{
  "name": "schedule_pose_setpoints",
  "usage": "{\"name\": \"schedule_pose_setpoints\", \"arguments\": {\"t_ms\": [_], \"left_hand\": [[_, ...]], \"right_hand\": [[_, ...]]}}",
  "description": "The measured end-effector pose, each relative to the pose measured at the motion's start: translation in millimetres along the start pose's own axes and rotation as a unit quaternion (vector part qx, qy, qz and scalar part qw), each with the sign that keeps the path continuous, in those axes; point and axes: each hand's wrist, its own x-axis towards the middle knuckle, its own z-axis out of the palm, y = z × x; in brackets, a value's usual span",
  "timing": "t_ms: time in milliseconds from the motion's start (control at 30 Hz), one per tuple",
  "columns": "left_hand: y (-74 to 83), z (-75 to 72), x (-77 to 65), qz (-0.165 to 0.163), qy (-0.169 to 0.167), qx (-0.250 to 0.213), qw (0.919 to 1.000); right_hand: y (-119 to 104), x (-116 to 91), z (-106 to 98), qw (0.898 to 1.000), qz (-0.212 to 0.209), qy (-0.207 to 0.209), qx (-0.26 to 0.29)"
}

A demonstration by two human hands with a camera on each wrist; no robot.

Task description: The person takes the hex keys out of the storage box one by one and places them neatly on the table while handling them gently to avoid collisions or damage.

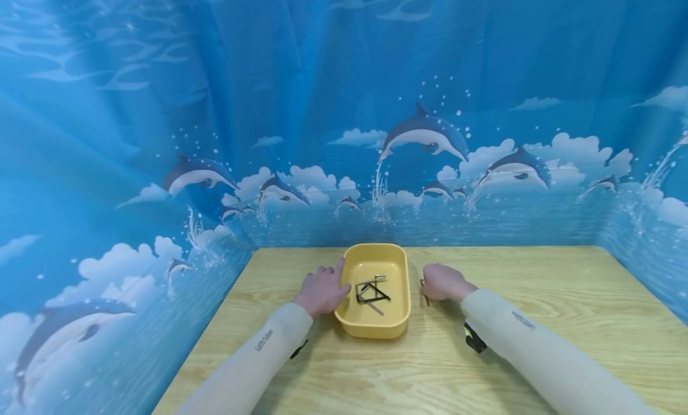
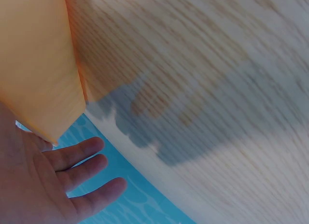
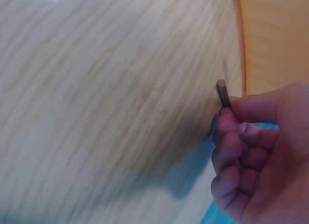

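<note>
A yellow tub (image 1: 376, 330) stands on the wooden table with several hex keys (image 1: 371, 295), dark and silver, lying crossed on its floor. At its left side rests my left hand (image 1: 322, 289), thumb and forefinger right at the rim. In the left wrist view the other fingers (image 2: 79, 173) of that hand extend loosely beside the tub's wall (image 2: 38, 55). My right hand (image 1: 443, 282), just right of the tub, pinches a hex key (image 3: 222, 92) between thumb and forefinger; its six-sided end points up in the right wrist view.
The wooden table (image 1: 510, 355) spreads around the tub. Behind it and at both sides hangs a blue curtain (image 1: 333, 218) printed with dolphins, close to the table's far edge.
</note>
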Motion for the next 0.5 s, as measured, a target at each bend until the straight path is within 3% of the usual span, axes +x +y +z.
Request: {"name": "schedule_pose_setpoints", "arguments": {"t_ms": [500], "left_hand": [[1.0,-2.1,-2.3,0.001,0.002,0.0,1.0]], "right_hand": [[-4.5,4.5,0.9,1.0,0.019,-0.004,0.015]]}}
